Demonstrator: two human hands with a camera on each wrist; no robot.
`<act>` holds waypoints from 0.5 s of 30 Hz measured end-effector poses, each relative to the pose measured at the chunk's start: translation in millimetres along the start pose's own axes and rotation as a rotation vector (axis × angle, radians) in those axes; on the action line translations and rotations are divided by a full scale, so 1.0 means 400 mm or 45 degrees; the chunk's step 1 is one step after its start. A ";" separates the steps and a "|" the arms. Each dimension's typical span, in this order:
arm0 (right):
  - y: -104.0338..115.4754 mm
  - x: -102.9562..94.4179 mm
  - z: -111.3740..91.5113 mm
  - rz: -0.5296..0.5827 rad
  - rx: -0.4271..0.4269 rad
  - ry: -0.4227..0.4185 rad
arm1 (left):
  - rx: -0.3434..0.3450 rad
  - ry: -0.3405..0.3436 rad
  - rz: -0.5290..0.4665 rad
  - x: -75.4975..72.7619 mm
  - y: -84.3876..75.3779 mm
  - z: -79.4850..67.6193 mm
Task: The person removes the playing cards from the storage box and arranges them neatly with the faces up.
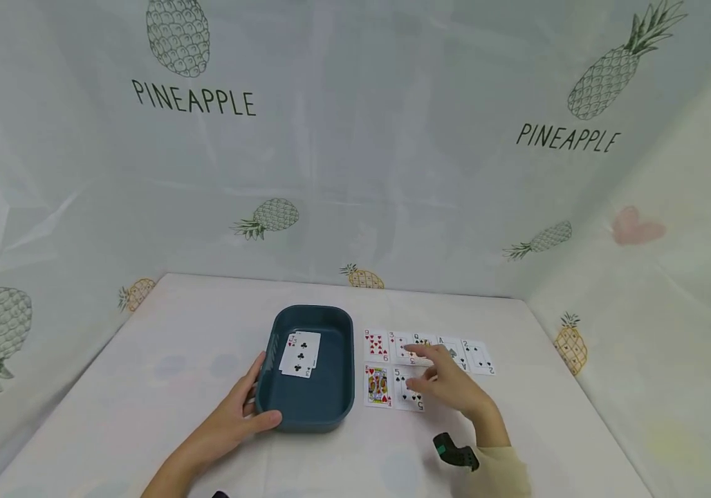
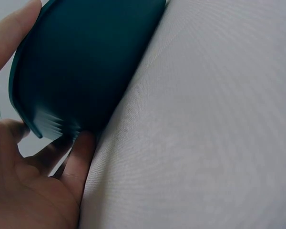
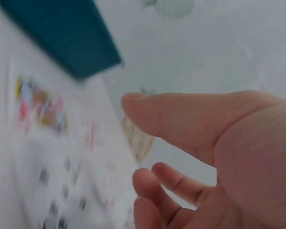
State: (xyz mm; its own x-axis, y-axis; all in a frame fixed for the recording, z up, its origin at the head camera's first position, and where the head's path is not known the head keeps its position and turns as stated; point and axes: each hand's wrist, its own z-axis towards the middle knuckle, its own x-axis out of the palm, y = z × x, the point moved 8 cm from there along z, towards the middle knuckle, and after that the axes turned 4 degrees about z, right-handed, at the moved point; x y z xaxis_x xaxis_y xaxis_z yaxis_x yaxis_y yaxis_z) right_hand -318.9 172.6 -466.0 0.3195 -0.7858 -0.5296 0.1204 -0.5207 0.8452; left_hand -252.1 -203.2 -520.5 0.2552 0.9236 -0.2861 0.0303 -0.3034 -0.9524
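My left hand (image 1: 236, 409) holds a dark teal tray (image 1: 306, 423) at its near left corner. Its thumb (image 2: 12, 36) lies at the rim, and its other fingers press along the side wall. Inside the tray sits a small overlapping pile of playing cards (image 1: 300, 355), a three of clubs on top. Above the cards laid out to the tray's right hovers my right hand (image 1: 450, 382), thumb and fingers apart with nothing between them. Beneath its thumb is the five of spades (image 1: 402, 398), beside the king of hearts (image 1: 378, 386). The index finger overlaps the back row in the head view.
In the back row are a nine of hearts (image 1: 376, 345), a three of diamonds (image 1: 400, 351), a partly covered queen, an ace and a two of spades (image 1: 478, 357). A pale cloth (image 1: 181, 408) covers the table; pineapple-print sheets (image 1: 355, 159) hang behind and at the sides.
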 end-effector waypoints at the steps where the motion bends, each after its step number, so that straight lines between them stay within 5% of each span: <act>1: 0.029 0.004 0.007 -0.008 -0.033 -0.013 | -0.005 -0.005 0.008 0.000 -0.001 0.000; 9: 0.273 0.108 0.119 -0.069 -0.272 0.096 | -0.054 -0.020 0.014 0.000 -0.003 -0.007; 15: 0.323 0.213 0.220 -0.049 -0.211 0.158 | -0.056 -0.012 0.026 0.004 -0.006 -0.006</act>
State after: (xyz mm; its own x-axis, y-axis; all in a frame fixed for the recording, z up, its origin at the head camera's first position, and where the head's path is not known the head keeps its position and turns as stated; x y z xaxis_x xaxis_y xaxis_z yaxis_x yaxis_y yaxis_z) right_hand -358.7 9.0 -408.5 0.4239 -0.7136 -0.5578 0.2849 -0.4795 0.8300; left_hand -249.2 -201.7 -518.5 0.2473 0.9192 -0.3063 0.0678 -0.3318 -0.9409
